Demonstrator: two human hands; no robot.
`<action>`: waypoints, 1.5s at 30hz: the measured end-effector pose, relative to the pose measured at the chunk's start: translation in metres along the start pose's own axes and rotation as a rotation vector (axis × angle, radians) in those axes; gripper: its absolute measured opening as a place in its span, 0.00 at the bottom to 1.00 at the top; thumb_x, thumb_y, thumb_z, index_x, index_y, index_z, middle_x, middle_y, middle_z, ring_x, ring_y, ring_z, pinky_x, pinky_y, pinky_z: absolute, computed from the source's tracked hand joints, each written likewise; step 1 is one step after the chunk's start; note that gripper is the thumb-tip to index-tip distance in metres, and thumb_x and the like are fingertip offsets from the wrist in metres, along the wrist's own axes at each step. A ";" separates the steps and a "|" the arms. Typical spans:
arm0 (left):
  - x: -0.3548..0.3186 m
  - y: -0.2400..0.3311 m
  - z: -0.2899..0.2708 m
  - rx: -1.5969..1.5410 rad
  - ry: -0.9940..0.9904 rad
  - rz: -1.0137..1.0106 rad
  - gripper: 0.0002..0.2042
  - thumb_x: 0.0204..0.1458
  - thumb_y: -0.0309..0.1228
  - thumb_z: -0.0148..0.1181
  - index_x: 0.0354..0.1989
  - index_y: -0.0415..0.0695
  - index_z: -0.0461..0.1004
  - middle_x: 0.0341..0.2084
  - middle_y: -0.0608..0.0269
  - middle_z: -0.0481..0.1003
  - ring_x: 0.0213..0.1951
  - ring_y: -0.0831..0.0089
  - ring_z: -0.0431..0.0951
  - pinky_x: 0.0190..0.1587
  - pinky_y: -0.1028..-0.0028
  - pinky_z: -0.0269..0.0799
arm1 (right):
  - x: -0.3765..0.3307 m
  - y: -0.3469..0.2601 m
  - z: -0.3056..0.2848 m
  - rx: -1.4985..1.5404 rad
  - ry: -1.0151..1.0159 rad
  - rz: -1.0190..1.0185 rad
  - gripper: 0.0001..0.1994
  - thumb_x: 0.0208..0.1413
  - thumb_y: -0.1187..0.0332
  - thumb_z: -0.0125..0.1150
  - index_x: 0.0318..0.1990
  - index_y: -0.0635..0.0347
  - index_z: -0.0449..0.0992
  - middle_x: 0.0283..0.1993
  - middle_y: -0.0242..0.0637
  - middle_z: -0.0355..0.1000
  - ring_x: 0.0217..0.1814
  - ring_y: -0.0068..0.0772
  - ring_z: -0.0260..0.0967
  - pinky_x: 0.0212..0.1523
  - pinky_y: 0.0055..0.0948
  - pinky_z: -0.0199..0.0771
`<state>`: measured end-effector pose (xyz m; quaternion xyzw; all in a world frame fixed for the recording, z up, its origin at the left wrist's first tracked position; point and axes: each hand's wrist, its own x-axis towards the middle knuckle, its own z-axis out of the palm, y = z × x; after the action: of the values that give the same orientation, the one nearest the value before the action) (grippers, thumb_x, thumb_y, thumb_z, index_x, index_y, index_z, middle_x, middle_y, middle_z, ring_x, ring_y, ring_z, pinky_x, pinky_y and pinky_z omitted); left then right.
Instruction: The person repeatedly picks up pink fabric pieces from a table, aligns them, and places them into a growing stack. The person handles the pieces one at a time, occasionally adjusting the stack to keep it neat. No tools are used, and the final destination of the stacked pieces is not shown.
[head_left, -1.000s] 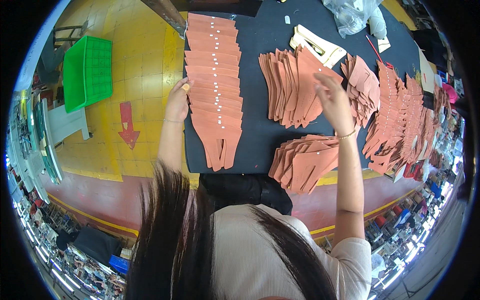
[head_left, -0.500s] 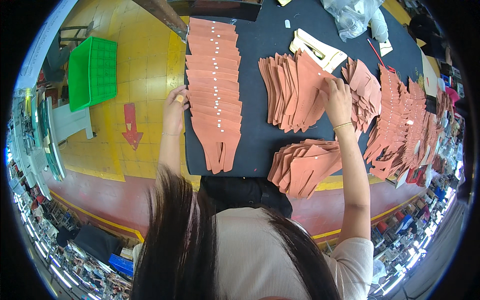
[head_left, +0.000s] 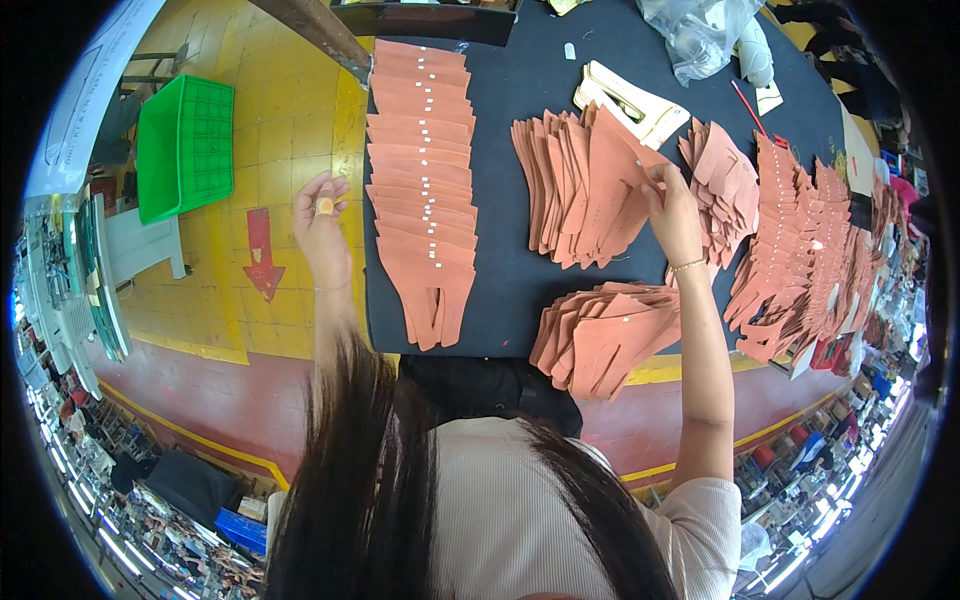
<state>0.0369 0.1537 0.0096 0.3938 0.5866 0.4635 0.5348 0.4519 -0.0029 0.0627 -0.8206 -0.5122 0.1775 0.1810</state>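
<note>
My left hand (head_left: 324,215) is raised off the table's left edge with its fingers curled inward. A small tan, rounded thing (head_left: 324,206) shows at its thumb; whether it is held or worn I cannot tell. To its right runs a long overlapping row of terracotta leather-like cut pieces (head_left: 420,205), each with small white labels; the nearest one has a slotted, forked end. My right hand (head_left: 675,212) pinches the right edge of the top cut piece (head_left: 612,165) on a fanned stack. Its fingertips partly hide that corner.
Another pile of cut pieces (head_left: 605,340) overhangs the black table's (head_left: 500,300) front edge. More labelled pieces (head_left: 780,230) spread to the right. Cream templates (head_left: 630,105), a plastic bag (head_left: 695,35) and a red pen (head_left: 748,107) lie behind. A green crate (head_left: 187,150) stands at left.
My left hand has moved left, away from the long row's edge. My right hand stays at the fanned stack, its fingers shifted slightly along the top piece's edge.
</note>
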 end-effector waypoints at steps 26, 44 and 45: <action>-0.091 0.015 0.160 -0.279 -1.178 -0.299 0.34 0.60 0.55 0.54 0.61 0.36 0.65 0.51 0.56 0.73 0.52 0.69 0.76 0.52 0.72 0.73 | -0.030 -0.041 -0.039 0.790 -0.311 0.222 0.10 0.66 0.71 0.54 0.51 0.65 0.73 0.39 0.32 0.78 0.37 0.16 0.72 0.35 0.18 0.73; -0.090 -0.023 0.208 0.227 -0.848 -0.387 0.08 0.59 0.31 0.61 0.37 0.38 0.73 0.29 0.64 0.77 0.28 0.81 0.77 0.32 0.78 0.78 | -0.020 -0.001 -0.008 0.252 -0.041 0.123 0.09 0.57 0.73 0.60 0.44 0.64 0.79 0.41 0.48 0.76 0.39 0.47 0.76 0.41 0.35 0.74; -0.089 -0.024 0.210 0.255 -0.849 -0.385 0.09 0.59 0.31 0.61 0.37 0.37 0.73 0.28 0.64 0.77 0.26 0.81 0.77 0.31 0.78 0.78 | -0.019 -0.001 -0.009 0.242 -0.051 0.144 0.09 0.56 0.74 0.60 0.43 0.64 0.79 0.41 0.48 0.76 0.39 0.48 0.76 0.41 0.35 0.74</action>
<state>0.2562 0.0878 0.0099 0.4947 0.4312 0.0786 0.7504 0.4472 -0.0202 0.0728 -0.8228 -0.4312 0.2710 0.2522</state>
